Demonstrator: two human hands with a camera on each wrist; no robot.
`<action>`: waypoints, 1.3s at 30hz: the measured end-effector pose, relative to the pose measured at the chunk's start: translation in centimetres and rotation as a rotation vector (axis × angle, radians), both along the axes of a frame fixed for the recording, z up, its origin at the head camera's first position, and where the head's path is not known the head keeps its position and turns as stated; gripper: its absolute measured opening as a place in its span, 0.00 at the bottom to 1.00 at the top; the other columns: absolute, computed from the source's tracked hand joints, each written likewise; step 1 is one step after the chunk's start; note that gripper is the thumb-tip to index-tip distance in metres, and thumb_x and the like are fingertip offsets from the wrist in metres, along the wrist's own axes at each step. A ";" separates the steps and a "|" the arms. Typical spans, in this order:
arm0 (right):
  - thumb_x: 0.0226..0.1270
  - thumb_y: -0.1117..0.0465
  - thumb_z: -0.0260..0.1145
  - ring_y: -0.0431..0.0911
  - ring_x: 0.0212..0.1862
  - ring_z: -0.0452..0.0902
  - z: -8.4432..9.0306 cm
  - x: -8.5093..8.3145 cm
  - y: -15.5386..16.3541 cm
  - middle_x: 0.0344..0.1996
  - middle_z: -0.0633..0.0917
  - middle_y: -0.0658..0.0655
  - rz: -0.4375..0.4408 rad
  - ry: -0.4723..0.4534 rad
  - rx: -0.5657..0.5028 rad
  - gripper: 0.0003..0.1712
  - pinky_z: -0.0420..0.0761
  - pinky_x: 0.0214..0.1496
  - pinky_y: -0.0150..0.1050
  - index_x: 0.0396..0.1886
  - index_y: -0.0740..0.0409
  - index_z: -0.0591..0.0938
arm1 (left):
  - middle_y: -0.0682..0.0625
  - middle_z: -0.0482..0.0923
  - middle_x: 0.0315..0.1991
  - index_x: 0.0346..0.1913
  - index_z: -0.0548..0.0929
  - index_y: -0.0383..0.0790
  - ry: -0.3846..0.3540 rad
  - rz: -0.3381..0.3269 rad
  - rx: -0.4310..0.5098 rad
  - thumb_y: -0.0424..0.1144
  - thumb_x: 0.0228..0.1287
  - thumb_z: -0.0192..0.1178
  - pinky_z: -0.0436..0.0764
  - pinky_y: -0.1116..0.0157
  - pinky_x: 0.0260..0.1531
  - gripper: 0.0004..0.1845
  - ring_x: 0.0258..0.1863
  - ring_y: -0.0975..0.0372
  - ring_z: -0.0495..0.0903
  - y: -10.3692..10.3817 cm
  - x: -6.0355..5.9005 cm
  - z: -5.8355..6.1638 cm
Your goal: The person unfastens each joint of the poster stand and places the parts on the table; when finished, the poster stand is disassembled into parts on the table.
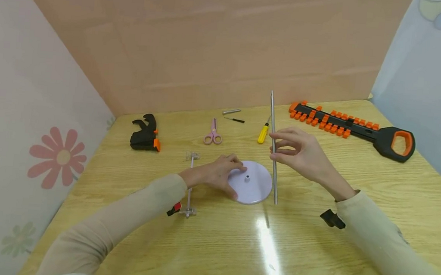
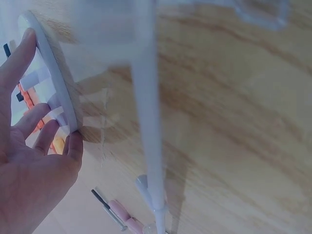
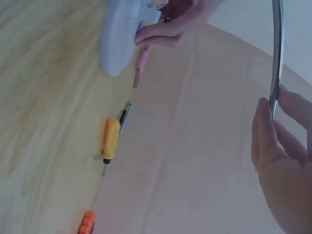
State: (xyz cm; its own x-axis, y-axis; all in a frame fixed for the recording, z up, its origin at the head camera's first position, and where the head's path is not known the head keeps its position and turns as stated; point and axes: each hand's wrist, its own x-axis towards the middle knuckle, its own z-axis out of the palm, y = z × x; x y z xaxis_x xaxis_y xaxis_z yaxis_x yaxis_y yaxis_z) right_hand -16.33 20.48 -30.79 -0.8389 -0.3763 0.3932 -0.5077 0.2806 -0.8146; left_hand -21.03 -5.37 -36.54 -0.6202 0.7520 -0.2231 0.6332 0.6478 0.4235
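Note:
My left hand (image 1: 221, 174) grips a round white disc (image 1: 257, 190) by its left edge, thumb at the near side and fingers at the far side. A short hollow stub stands up in the disc's middle. In the left wrist view the thumb and fingertips lie at the rim of the disc (image 2: 46, 44). A thin metal rod (image 1: 272, 111) is pinched between the thumb and fingertips of my right hand (image 1: 300, 154). The rod stands nearly upright just right of the disc, its lower end beside the disc's edge. The right wrist view shows the fingers around the rod (image 3: 277, 58).
A thin white bar with clear end pieces (image 1: 189, 200) lies under my left forearm. Farther back are a black-and-orange clamp (image 1: 144, 138), pink scissors (image 1: 213, 135), a small black screwdriver (image 1: 237, 120), a metal piece (image 1: 231, 111), a yellow screwdriver (image 1: 262, 134) and a black-and-orange rack (image 1: 361, 130).

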 end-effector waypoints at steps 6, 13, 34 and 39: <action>0.55 0.74 0.69 0.56 0.46 0.79 -1.3 -0.1 1.0 0.50 0.77 0.64 -0.067 -0.094 0.119 0.27 0.81 0.42 0.33 0.57 0.71 0.75 | 0.46 0.61 0.63 0.68 0.69 0.46 -0.011 0.002 -0.002 0.54 0.43 0.75 0.67 0.63 0.53 0.46 0.57 0.53 0.60 0.1 -0.1 0.0; 0.56 0.69 0.71 0.57 0.47 0.79 -2.8 -0.2 2.1 0.53 0.77 0.69 -0.094 -0.185 0.281 0.28 0.82 0.41 0.38 0.58 0.70 0.76 | 0.46 0.61 0.63 0.67 0.69 0.46 -0.009 -0.001 0.002 0.53 0.44 0.75 0.66 0.61 0.55 0.46 0.58 0.52 0.60 0.0 -0.2 -0.1; 0.54 0.69 0.71 0.54 0.43 0.81 -4.5 -1.0 3.0 0.46 0.81 0.68 -0.090 -0.251 0.410 0.29 0.81 0.36 0.37 0.56 0.73 0.75 | 0.47 0.61 0.63 0.67 0.69 0.46 -0.011 0.004 0.005 0.53 0.43 0.76 0.67 0.63 0.54 0.46 0.58 0.53 0.60 0.0 -0.2 -0.1; 0.54 0.69 0.71 0.54 0.43 0.80 -4.7 -1.2 3.0 0.42 0.82 0.66 -0.084 -0.286 0.441 0.29 0.81 0.37 0.38 0.56 0.73 0.75 | 0.46 0.61 0.63 0.67 0.69 0.46 -0.004 0.002 0.006 0.53 0.43 0.75 0.67 0.63 0.54 0.46 0.58 0.53 0.60 0.0 -0.2 -0.1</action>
State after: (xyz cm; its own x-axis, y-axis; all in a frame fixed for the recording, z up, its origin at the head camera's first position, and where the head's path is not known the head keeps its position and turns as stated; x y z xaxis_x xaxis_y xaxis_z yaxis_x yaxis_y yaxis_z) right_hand -17.52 23.44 -35.51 -0.9238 -0.3811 -0.0360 -0.2435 0.6575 -0.7130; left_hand -21.19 -5.40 -36.64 -0.6205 0.7524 -0.2211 0.6302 0.6462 0.4304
